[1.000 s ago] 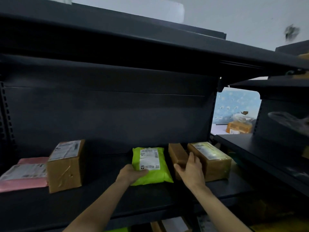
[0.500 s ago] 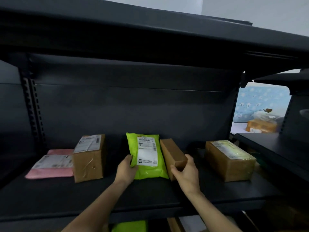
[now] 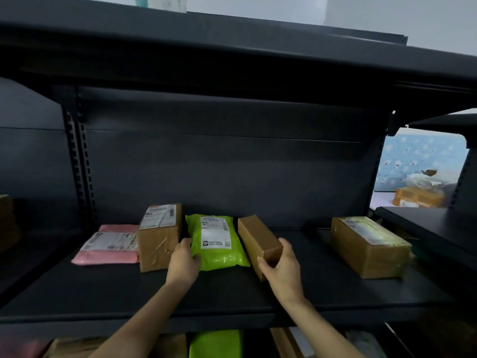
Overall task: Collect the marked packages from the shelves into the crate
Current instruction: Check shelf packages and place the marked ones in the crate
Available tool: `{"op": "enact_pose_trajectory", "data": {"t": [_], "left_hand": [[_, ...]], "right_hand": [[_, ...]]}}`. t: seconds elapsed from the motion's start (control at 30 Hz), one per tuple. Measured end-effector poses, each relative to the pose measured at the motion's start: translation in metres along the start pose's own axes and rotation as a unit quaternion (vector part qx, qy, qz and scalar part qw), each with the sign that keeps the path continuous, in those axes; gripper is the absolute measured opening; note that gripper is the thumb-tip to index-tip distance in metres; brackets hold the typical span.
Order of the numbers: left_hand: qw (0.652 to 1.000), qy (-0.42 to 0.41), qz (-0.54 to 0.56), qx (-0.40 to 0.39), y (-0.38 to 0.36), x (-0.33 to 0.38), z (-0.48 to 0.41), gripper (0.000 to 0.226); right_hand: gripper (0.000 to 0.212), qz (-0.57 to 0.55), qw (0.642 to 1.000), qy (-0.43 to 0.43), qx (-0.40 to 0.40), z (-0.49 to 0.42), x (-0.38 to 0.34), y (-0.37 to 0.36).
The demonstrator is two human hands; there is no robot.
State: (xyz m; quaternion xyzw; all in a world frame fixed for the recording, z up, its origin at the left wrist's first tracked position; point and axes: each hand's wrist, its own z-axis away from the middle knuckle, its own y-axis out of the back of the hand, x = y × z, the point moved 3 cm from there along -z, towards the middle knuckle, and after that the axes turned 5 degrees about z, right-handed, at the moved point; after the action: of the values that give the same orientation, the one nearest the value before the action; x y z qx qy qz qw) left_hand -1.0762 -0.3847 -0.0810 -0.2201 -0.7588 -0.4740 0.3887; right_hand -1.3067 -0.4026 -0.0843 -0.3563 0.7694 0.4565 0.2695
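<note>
A bright green mailer bag [image 3: 218, 241] with a white label lies on the black shelf [image 3: 232, 303]. My left hand [image 3: 184, 262] grips its near left corner. Just to its right stands a plain brown box [image 3: 255, 239], tilted on the shelf, and my right hand [image 3: 282, 267] is closed around its near end. A taped brown box [image 3: 159, 236] with a label on top sits to the left of the bag, beside a flat pink mailer [image 3: 109, 245]. A larger taped brown box [image 3: 369, 245] rests apart at the right. No crate is in view.
An upper shelf [image 3: 232, 60] overhangs close above. The perforated upright [image 3: 77, 161] stands at the back left. A lower shelf shows a green bag [image 3: 215, 343] and brown parcels. Another rack [image 3: 423, 223] adjoins at right, with parcels [image 3: 419, 196] beyond it.
The plain brown box has been drawn left, away from the large taped box, with my right hand wrapped further around it. My left hand has shifted to the green bag's left corner. The view has panned left.
</note>
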Motion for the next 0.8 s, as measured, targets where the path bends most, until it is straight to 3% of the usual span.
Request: {"op": "enact_pose_trajectory", "data": {"t": [0.13, 0.27, 0.43, 0.53, 0.63, 0.7, 0.8], "left_hand": [[0.99, -0.084, -0.104, 0.053, 0.0, 0.015, 0.012, 0.055], [0.972, -0.162, -0.163, 0.05, -0.017, 0.037, 0.023, 0.055], [0.972, -0.185, -0.143, -0.012, -0.05, 0.053, 0.034, 0.047], [0.978, -0.173, -0.104, -0.043, -0.067, 0.059, 0.039, 0.044], [0.984, -0.152, -0.041, -0.08, -0.082, 0.071, 0.045, 0.035], [0.988, -0.106, 0.027, -0.109, -0.093, 0.079, 0.048, 0.03], [0.983, -0.01, 0.101, -0.151, -0.109, 0.087, 0.052, 0.041]], "right_hand": [[0.072, 0.136, 0.986, 0.092, 0.016, 0.0, 0.001, 0.015], [0.069, 0.327, 0.926, 0.187, -0.009, 0.001, 0.007, 0.023], [0.067, 0.325, 0.911, 0.241, -0.076, 0.009, 0.018, 0.02], [0.061, 0.223, 0.959, 0.174, -0.032, 0.005, 0.025, 0.035], [0.058, 0.124, 0.992, 0.024, -0.031, -0.004, 0.039, 0.05], [0.053, 0.049, 0.992, -0.069, -0.089, -0.008, 0.047, 0.05], [0.036, -0.006, 0.991, -0.065, -0.118, -0.005, 0.048, 0.046]]}}
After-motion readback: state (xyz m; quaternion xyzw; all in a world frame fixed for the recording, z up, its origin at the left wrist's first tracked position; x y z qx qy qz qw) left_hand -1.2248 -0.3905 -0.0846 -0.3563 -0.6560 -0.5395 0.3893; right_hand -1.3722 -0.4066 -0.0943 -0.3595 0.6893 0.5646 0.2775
